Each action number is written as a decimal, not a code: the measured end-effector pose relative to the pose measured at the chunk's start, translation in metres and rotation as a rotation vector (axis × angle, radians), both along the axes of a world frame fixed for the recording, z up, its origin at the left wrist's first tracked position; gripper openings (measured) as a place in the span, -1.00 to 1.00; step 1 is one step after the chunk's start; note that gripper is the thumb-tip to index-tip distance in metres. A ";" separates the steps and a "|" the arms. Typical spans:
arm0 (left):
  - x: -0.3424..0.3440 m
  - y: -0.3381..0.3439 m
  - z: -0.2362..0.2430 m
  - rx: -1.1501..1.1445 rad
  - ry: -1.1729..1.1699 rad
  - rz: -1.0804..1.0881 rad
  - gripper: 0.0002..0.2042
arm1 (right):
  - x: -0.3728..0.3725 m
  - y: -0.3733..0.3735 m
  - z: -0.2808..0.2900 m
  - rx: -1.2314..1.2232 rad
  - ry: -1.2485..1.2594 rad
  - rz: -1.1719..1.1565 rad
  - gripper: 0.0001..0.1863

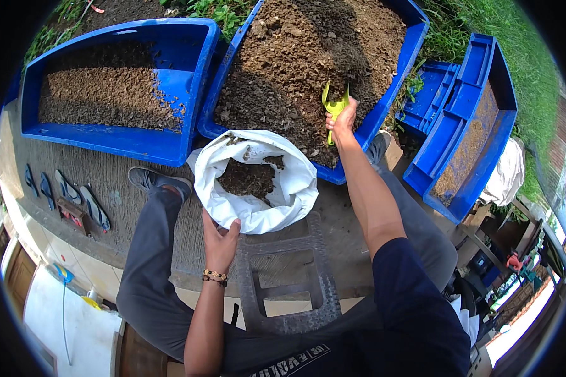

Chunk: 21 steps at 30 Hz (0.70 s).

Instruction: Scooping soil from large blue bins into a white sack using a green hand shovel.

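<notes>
A white sack [295, 188] with its rim rolled open stands between my legs, dark soil [242, 179] inside it. My left hand [217, 235] grips the near left side of the sack. My right hand [343, 116] is closed on the handle of a yellow-green scoop [332, 103], whose blade is in the brown soil heap [283, 56] of the large blue tub [415, 25] beyond the sack.
Another blue tub [119, 141] with crumbly soil lies at left, and nested blue trays [503, 125] at right. A grey plastic stool [321, 295] is under the sack. Flip-flops [94, 210] lie on the concrete [94, 169]; a white cloth bundle [503, 169] is at right.
</notes>
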<state>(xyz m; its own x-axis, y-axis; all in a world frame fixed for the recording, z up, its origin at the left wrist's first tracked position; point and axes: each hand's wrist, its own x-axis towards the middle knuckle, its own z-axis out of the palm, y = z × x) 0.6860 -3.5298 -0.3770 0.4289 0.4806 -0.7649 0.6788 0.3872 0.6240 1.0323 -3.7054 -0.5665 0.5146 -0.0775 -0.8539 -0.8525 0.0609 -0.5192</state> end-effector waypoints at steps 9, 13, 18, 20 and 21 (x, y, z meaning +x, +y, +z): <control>-0.011 0.001 -0.010 0.077 0.012 -0.029 -0.37 | 0.078 0.029 0.013 0.026 0.056 0.181 -0.42; -0.001 0.003 -0.004 0.004 0.075 -0.049 -0.20 | 0.058 -0.011 0.029 0.174 0.002 0.251 -0.36; 0.002 0.001 0.002 0.035 -0.013 -0.024 -0.18 | 0.015 -0.043 0.079 0.200 -0.066 0.228 -0.39; 0.004 -0.002 -0.005 0.032 -0.068 -0.018 -0.17 | -0.003 -0.057 0.096 0.136 -0.186 0.140 -0.49; -0.005 0.002 -0.009 0.067 -0.051 -0.005 -0.16 | -0.020 -0.054 0.113 0.134 -0.211 0.234 -0.53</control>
<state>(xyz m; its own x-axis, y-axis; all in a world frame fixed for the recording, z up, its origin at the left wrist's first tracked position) 0.6807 -3.5283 -0.3860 0.4690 0.5274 -0.7084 0.6473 0.3404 0.6820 1.0125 -3.7599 -0.4537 0.6711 0.1697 -0.7217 -0.7263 -0.0443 -0.6859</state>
